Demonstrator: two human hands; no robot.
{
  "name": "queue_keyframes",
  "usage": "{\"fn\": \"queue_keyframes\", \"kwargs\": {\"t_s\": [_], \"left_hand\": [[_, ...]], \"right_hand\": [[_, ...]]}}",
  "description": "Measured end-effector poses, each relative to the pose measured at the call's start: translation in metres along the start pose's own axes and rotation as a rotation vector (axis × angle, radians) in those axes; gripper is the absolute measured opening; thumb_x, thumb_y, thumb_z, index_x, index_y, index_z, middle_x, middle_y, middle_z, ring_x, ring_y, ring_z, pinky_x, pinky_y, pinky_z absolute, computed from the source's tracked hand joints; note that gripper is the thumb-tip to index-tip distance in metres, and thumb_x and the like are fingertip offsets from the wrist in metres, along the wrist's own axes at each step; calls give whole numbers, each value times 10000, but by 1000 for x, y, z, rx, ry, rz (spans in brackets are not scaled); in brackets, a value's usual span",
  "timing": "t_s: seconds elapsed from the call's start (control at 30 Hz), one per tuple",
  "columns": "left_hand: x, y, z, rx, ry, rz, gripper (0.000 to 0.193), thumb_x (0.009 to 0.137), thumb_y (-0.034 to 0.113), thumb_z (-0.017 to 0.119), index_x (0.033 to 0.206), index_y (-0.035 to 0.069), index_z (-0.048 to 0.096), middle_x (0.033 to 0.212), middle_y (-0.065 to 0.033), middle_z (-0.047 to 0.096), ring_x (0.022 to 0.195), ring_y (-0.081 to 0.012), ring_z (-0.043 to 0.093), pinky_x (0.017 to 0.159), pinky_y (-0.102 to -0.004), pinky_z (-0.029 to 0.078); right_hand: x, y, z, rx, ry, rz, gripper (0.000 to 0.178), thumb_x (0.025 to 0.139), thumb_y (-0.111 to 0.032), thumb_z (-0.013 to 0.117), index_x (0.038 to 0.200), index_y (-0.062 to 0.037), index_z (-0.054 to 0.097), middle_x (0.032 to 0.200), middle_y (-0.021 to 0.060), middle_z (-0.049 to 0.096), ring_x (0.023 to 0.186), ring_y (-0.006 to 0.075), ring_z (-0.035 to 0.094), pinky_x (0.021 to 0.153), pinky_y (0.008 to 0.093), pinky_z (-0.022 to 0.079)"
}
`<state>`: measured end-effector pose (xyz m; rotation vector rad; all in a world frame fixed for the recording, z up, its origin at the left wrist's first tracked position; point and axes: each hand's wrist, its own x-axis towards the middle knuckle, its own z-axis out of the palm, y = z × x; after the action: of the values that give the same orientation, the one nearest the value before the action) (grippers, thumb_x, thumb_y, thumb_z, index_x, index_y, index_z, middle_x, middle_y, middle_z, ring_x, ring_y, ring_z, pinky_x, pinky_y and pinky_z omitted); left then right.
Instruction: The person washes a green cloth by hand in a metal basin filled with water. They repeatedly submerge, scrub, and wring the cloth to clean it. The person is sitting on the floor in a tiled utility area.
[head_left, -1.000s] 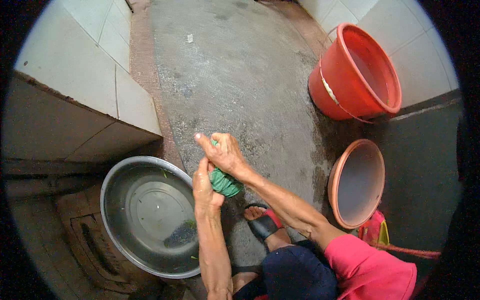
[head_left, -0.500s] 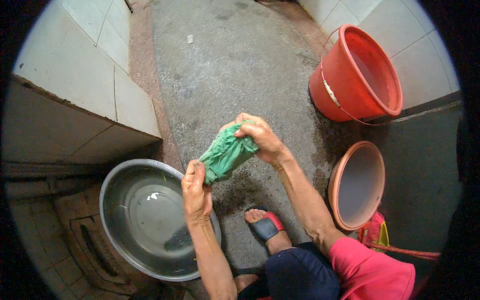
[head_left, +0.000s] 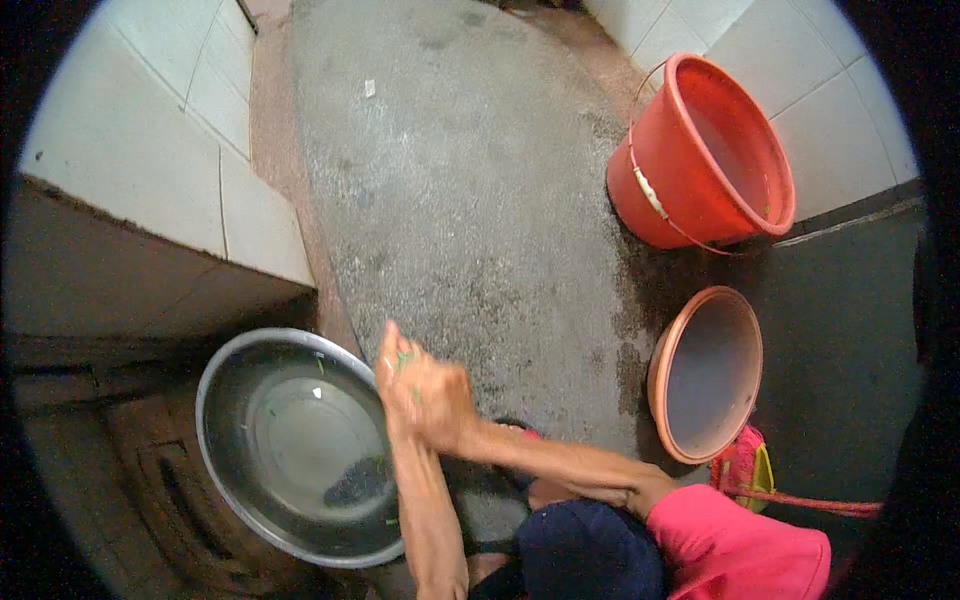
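Observation:
My left hand [head_left: 390, 365] and my right hand [head_left: 440, 405] are pressed together above the right rim of a metal basin [head_left: 225, 470]. Between them only slivers of a crumpled green cloth [head_left: 404, 359] show; the rest is hidden in my closed fingers. The right hand lies across the left and is a little smeared by motion. Water with a few green bits fills the basin below and to the left.
A red bucket [head_left: 650, 180] with a wire handle stands at the far right, holding cloudy water. Nearer is an orange-pink basin [head_left: 660, 400] of greyish water, with a pink and yellow item [head_left: 745, 465] beside it. A tiled wall corner [head_left: 265, 220] juts out at left.
My right hand has come down and left onto my left hand. The green cloth, stretched between both hands before, is now bunched up and mostly covered.

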<state>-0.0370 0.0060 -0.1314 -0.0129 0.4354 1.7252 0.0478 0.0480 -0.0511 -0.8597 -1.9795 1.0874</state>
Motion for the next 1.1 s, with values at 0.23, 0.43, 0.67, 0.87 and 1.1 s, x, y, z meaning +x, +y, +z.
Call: {"fn": "queue_keyframes", "kwargs": {"t_s": [0.23,0.43,0.67,0.87,1.1], "left_hand": [[8,-30,77,569,675,-68,409,953,403,486,942,12,604,887,-35,593,758,-127,567,694,-277,483],[-13,9,98,589,351,147,352,842,139,684,1141,61,515,875,-37,569,794,-119,580,750,-269,505],[-11,3,65,361,350,121,435,866,119,624,1251,-16,475,1095,-140,607,983,-244,608,871,-368,500],[-7,-2,74,247,593,382,332,918,175,582,1213,34,526,1054,-108,599,974,-206,584,887,-367,483],[-2,-3,88,206,450,341,370,950,311,523,1219,57,529,1124,-65,572,1051,-198,553,931,-377,462]], "right_hand": [[47,76,-27,208,-264,593,415,837,-440,609,728,-42,652,649,60,588,595,204,559,528,371,428],[52,62,-93,702,-627,704,221,762,-259,740,772,-57,651,720,-6,609,693,68,544,639,244,440],[55,72,-104,1273,-160,823,225,813,-170,636,929,22,628,879,94,654,811,191,635,776,330,515],[54,84,-106,1357,-8,880,234,825,-181,610,954,11,643,893,102,675,798,210,653,794,353,529],[51,88,-89,917,-112,724,254,868,-219,588,1016,-19,640,964,93,657,853,169,630,785,318,520]]}}
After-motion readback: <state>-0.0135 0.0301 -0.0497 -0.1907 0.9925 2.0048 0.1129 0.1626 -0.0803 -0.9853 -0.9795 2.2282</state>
